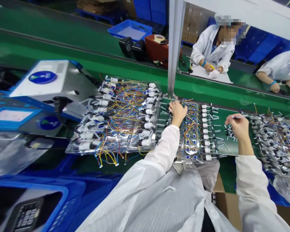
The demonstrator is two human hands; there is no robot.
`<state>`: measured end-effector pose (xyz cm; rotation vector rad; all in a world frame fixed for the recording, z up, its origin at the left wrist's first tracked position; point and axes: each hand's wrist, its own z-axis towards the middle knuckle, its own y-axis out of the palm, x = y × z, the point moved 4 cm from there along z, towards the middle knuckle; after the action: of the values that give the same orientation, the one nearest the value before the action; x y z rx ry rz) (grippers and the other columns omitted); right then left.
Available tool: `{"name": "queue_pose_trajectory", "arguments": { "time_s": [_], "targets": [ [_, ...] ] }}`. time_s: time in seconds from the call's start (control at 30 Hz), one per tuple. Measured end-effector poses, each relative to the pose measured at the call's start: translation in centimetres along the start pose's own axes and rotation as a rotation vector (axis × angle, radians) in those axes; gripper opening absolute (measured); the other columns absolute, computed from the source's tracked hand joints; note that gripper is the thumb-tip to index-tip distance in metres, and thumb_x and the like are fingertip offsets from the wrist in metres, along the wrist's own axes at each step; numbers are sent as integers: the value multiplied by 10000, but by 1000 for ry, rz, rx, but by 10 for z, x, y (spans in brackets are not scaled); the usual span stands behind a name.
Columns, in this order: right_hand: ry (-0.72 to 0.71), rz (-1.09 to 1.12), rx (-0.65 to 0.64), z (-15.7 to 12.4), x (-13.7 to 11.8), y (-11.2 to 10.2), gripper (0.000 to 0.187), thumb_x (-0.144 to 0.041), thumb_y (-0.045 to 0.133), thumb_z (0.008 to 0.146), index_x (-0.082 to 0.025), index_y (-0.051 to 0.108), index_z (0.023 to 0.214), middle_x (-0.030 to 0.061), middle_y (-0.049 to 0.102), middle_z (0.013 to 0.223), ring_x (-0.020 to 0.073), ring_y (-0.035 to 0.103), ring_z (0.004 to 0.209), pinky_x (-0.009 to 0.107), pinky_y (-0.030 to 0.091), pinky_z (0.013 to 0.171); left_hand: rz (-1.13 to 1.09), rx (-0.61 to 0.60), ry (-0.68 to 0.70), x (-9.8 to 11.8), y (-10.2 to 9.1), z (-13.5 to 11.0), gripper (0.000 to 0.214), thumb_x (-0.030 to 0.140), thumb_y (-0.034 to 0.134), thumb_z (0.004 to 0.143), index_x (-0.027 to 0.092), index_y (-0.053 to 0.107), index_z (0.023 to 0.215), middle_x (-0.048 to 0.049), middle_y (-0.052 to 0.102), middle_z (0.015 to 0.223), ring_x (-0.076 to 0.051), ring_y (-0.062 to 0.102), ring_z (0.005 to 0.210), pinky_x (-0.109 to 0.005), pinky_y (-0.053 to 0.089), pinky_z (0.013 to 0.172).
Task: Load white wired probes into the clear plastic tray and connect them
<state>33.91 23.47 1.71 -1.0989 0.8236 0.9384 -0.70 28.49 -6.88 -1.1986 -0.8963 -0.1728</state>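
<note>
My left hand reaches over the far left part of a clear plastic tray, fingers curled down among the parts there; what they touch is hidden. In that tray lie rows of small blue circuit boards with coloured wires, and a column of white cylindrical parts with thin prongs along the right side. To the right of the tray, my right hand is raised with thumb and fingers pinched together, and the small item at its fingertips is too tiny to name. Beneath it, short grey-white tube pieces lie scattered on the bench.
A second tray of wired white parts stands to the left, beside a silver machine. More wired parts are heaped at right. A metal post rises behind the tray. Across the bench, two people in white coats work.
</note>
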Motion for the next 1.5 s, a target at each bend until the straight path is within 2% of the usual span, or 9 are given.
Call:
{"name": "queue_pose_trajectory", "arguments": {
  "time_s": [0.1, 0.27, 0.47, 0.63, 0.83, 0.93, 1.07, 1.33, 1.5],
  "targets": [
    [20, 218, -125, 36, -14, 77, 308, -413, 843, 738, -247, 675, 936, 10, 699, 802, 188, 693, 633, 389, 640, 674, -7, 8, 50, 2, 0, -1, 438, 395, 704, 879, 180, 564, 1235, -171, 602, 1433, -343, 331, 1529, -511, 297, 1225],
    [102, 403, -355, 88, -16, 191, 382, -515, 875, 730, -232, 636, 823, 8, 695, 807, 156, 697, 697, 300, 622, 656, -100, -33, 122, 4, 1, -2, 431, 338, 666, 913, 153, 532, 1279, -182, 649, 1356, -312, 470, 1428, -488, 322, 1187],
    [145, 425, -438, 120, -4, 266, 431, -490, 948, 626, -222, 664, 809, 25, 728, 854, 159, 700, 748, 299, 621, 729, -268, 40, 214, 10, 3, 2, 511, 211, 648, 900, 169, 463, 1374, -178, 599, 1417, -300, 524, 1373, -543, 246, 1239],
    [92, 339, -469, 126, 13, 284, 364, -422, 921, 681, -204, 725, 896, 16, 728, 831, 162, 692, 734, 317, 608, 754, -493, 57, 342, 13, 17, 7, 429, 71, 599, 848, 167, 508, 1256, -162, 586, 1287, -279, 558, 1296, -484, 407, 1193],
    [199, 380, -460, 122, 36, 288, 398, -396, 946, 601, -198, 714, 855, 8, 719, 794, 154, 673, 705, 291, 588, 677, -616, 166, 82, -1, 18, 23, 467, 41, 631, 837, 134, 502, 1277, -205, 521, 1338, -287, 520, 1354, -446, 429, 1199],
    [214, 401, -414, 123, 38, 290, 413, -415, 947, 586, -199, 717, 853, 2, 705, 786, 127, 623, 636, 267, 553, 587, -560, 53, 0, -2, 19, 35, 519, 31, 637, 847, 97, 497, 1343, -232, 589, 1346, -294, 566, 1334, -433, 449, 1172],
    [199, 395, -358, 129, 35, 288, 400, -434, 935, 608, -198, 717, 847, 5, 700, 786, 114, 592, 606, 265, 545, 559, -387, -78, 37, 3, 19, 47, 370, 49, 544, 930, 121, 607, 1287, -189, 714, 1219, -275, 674, 1190, -394, 507, 1065],
    [214, 445, -450, 129, 34, 284, 389, -386, 952, 603, -210, 686, 827, 15, 709, 836, 158, 689, 715, 318, 645, 709, -242, -16, 186, 1, 19, 44, 236, 190, 567, 1003, 180, 734, 1169, -136, 742, 1201, -247, 672, 1150, -347, 489, 1056],
    [48, 302, -359, 130, 32, 280, 293, -352, 889, 674, -201, 687, 823, -4, 668, 710, 129, 590, 578, 272, 520, 535, -243, -22, 188, 0, 24, 46, 220, 224, 620, 994, 189, 741, 1175, -124, 749, 1181, -244, 676, 1125, -340, 492, 1037]
  ]
}}
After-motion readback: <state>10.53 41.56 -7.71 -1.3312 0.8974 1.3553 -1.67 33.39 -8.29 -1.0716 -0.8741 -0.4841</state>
